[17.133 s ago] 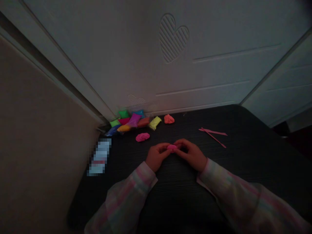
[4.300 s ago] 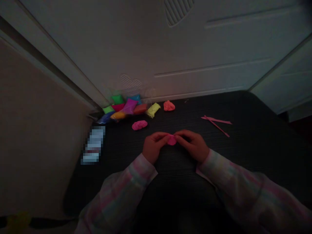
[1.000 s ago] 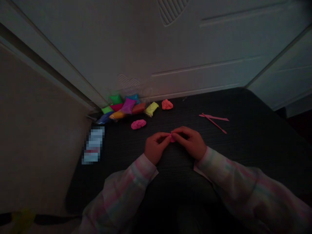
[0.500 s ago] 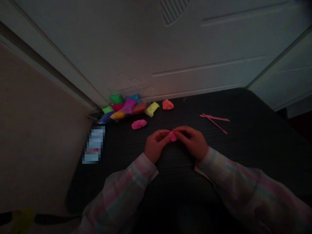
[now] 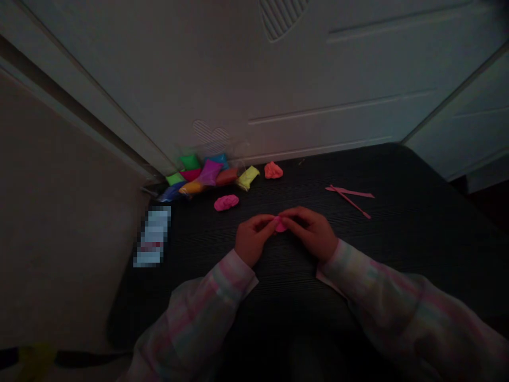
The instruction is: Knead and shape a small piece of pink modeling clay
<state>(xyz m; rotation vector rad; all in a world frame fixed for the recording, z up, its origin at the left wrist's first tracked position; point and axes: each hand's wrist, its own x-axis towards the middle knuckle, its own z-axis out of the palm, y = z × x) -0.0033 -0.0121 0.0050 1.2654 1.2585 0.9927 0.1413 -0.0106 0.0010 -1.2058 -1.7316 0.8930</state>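
pinching a small, flat piece of bright pink clay (image 5: 281, 226) between thumbs and fingertips, you hold it over a dark, wood-grained table (image 5: 294, 297). your left hand (image 5: 251, 240) grasps the piece at its left edge, your right hand (image 5: 312, 233) at its right, the fingertips almost meeting and partly hiding it; whether it touches the tabletop, you cannot tell from this angle. loose, pastel-striped sleeves (image 5: 210, 302) cover your arms. beyond your left hand lies a lumpy, oblong pink clay mass (image 5: 226, 202); behind it, a crumpled orange clay lump (image 5: 273, 170) sits near a pale yellow packet (image 5: 248, 179), beside a clear plastic bag of multicoloured packets (image 5: 210, 173). to your right, two slim pink tools (image 5: 337, 190) lie crossed. a blurred, pale blue rectangular item (image 5: 153, 233) rests along the table's left side.
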